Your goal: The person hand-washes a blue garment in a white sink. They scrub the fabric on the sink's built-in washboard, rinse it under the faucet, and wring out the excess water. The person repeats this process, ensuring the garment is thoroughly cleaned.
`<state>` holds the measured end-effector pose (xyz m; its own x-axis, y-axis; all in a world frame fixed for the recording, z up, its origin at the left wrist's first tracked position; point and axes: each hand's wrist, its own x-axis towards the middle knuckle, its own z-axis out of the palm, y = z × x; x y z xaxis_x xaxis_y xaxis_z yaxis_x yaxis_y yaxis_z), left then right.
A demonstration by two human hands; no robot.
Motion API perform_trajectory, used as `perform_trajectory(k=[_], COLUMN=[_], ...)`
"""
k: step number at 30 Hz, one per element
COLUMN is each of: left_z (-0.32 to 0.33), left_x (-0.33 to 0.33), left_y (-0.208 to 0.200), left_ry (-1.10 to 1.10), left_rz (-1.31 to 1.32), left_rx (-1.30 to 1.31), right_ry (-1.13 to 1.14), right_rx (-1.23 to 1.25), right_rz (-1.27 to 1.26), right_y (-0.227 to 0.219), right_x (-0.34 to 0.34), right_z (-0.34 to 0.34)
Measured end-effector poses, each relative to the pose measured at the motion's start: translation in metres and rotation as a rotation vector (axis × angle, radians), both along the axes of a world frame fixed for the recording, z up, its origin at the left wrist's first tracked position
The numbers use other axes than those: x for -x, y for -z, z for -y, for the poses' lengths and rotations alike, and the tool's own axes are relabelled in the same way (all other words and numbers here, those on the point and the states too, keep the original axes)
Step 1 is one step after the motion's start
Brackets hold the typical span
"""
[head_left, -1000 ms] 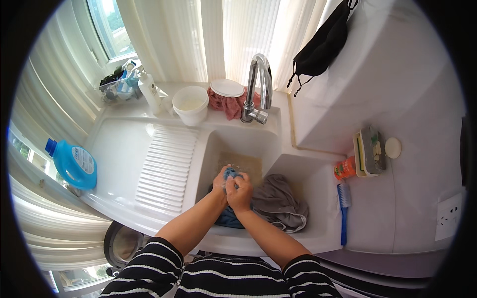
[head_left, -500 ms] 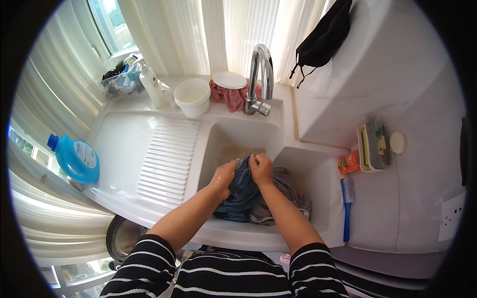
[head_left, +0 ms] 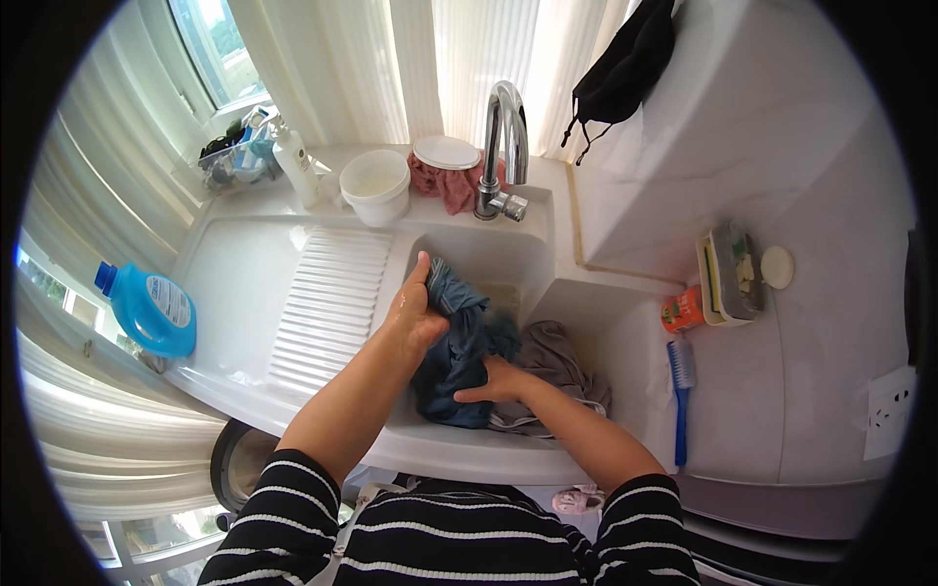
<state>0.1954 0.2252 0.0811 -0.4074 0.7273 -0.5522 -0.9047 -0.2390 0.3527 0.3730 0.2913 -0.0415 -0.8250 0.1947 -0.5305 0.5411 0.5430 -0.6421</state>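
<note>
A wet dark blue garment [head_left: 457,361] hangs bunched over the sink basin. My left hand [head_left: 415,311] has it by the upper left edge, thumb pointing up, with some fingers hidden by the cloth. Lower on the same garment, my right hand [head_left: 498,381] grips its right side; the thumb lies across the fabric and the fingertips are covered. To the right of it, a grey-brown garment [head_left: 562,366] with a pale cord lies heaped in the basin.
A chrome faucet [head_left: 503,146] rises behind the basin. Left of it is a ribbed washboard [head_left: 327,308]. A white tub [head_left: 375,186], a reddish cloth [head_left: 451,188] and a blue detergent bottle [head_left: 156,311] stand around. A blue brush [head_left: 681,400] lies on the right ledge.
My hands were close together gripping the blue garment's top. Now the left has risen up and left with its edge, while the right has dropped lower on the cloth.
</note>
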Motion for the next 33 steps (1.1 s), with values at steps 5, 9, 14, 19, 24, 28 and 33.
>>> perform_trajectory(k=[5,9,14,19,24,28,33], left_z=[-0.004,0.024,0.044,0.042,0.01,-0.026,-0.047], left_x=[-0.021,0.015,0.046,0.045,0.012,-0.005,0.009], left_y=[-0.068,-0.074,-0.042,0.04,0.058,0.124,0.184], left_ry=[0.018,-0.012,-0.059,0.068,0.445,1.064,1.379], left_rz=[0.004,-0.116,-0.67,-2.082,-2.379,-2.321,-2.249], left_rx=[-0.211,-0.288,-0.093,0.816,0.747,0.766,0.844], right_ry=[0.879,0.921,0.721,0.618,0.272,0.016,0.06], right_rx=[0.082,0.173,-0.161,-0.334,-0.677,-0.808,-0.637], right_rz=[-0.459,-0.478,-0.543,-0.184,-0.2,-0.09,0.019], right_y=[0.086,-0.003,-0.088,-0.052,0.011,0.043,0.08], right_x=[0.024,0.0,-0.015,-0.009,0.007,0.04,0.054], right_z=[0.039,-0.022,-0.077,-0.081,-0.052,-0.041,-0.053])
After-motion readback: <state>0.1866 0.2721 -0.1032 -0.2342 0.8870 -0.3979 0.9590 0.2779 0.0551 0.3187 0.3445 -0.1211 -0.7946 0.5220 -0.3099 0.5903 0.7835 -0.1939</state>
